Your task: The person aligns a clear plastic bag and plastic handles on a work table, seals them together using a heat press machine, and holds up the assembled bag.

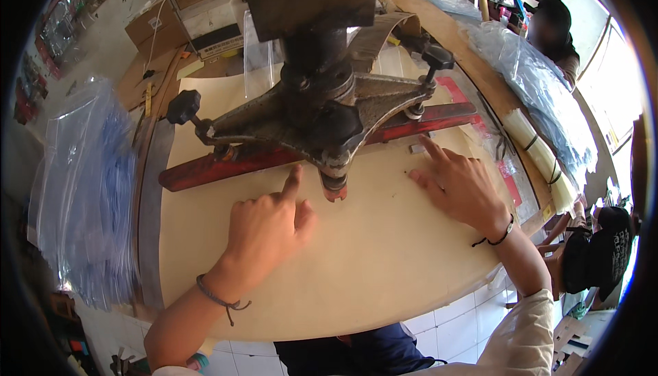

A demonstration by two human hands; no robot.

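Observation:
A dark metal press head (pixel 295 112) with black knobs stands over a cream-coloured work surface (pixel 329 266). Beneath its arms runs a long red bar (pixel 236 168), slanting up to the right. My left hand (pixel 264 228) is just in front of the bar, index finger stretched toward its edge, thumb apart, other fingers curled; it holds nothing. To the right, my right hand (pixel 462 187) rests low over the surface with index finger and thumb spread. Its index fingertip is by a small greyish piece (pixel 417 148) next to the bar. Whether anything thin lies under the fingertips, I cannot tell.
Clear bluish plastic sheets (pixel 86 191) are heaped at the left. More clear plastic (pixel 534 95) lies on the right-hand table beside a tied pale roll (pixel 538 160). A cardboard box (pixel 156 30) stands at the back left. Two people are at the right, one far, one nearer.

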